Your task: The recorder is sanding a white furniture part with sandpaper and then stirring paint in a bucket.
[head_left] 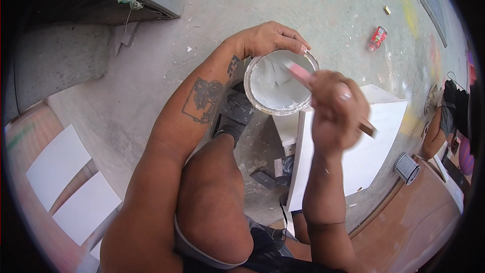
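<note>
My left hand (275, 38) is closed over the far rim of a round bucket (278, 111), its thumb along the edge. Thick white paste (275, 88) lines the inside of the bucket. My right hand (339, 108) is wrapped round a flat wooden-handled tool (301, 75), blurred by motion. The tool's pinkish part reaches over the rim into the bucket, and its whitish tip is at the paste. The handle's wooden end sticks out behind my fist. Blur hides whether the tool is a brush or a putty knife.
A large white board (366, 154) stands tilted beside my right forearm. White panels (86, 207) lie at lower left. A red bottle (377, 39) lies on the floor, far right. Another person's arm (433, 139) and a small bucket (406, 168) are at the right edge.
</note>
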### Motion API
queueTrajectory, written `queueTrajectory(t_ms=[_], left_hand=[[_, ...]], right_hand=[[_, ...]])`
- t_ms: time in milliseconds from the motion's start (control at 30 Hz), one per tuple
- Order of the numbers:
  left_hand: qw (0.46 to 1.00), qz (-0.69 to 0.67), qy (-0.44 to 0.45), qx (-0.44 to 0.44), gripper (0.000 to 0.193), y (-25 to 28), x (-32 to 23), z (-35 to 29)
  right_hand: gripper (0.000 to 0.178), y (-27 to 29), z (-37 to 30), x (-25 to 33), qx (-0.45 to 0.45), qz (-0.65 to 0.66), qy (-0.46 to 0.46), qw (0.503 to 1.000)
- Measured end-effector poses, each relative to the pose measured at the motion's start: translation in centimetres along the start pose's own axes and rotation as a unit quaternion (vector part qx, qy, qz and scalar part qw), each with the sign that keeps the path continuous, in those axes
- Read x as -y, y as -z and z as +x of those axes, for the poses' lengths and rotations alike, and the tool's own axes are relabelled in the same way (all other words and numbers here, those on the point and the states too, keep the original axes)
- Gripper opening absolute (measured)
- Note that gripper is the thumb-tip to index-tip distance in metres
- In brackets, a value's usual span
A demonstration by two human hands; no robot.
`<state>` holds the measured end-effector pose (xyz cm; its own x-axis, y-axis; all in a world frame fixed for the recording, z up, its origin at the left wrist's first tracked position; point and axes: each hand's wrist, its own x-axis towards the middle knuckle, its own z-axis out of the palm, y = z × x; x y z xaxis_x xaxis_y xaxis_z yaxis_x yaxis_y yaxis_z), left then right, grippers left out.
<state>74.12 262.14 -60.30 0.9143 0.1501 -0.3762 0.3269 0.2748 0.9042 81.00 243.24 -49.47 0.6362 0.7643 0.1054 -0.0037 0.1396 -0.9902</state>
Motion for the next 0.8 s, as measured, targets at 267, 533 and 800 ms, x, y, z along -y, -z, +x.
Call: queueTrajectory(t_ms=[267, 533, 800], left_hand=[[1.0, 0.015, -0.007, -0.006, 0.035, 0.1, 0.1, 0.1], [1.0, 0.008, 0.01, 0.0, 0.035, 0.3, 0.1, 0.0], [1.0, 0.013, 0.01, -0.006, 0.035, 0.0, -0.3, 0.1]], right_hand=[[0.037, 0.9, -2.7, -4.5, 0.061, -0.103, -0.167, 0.979], [0.035, 1.0, 1.2, 1.3, 0.044, -0.072, -0.028, 0.996], [0.04, 0.5, -1.5, -4.5, 0.018, -0.061, -0.145, 0.987]])
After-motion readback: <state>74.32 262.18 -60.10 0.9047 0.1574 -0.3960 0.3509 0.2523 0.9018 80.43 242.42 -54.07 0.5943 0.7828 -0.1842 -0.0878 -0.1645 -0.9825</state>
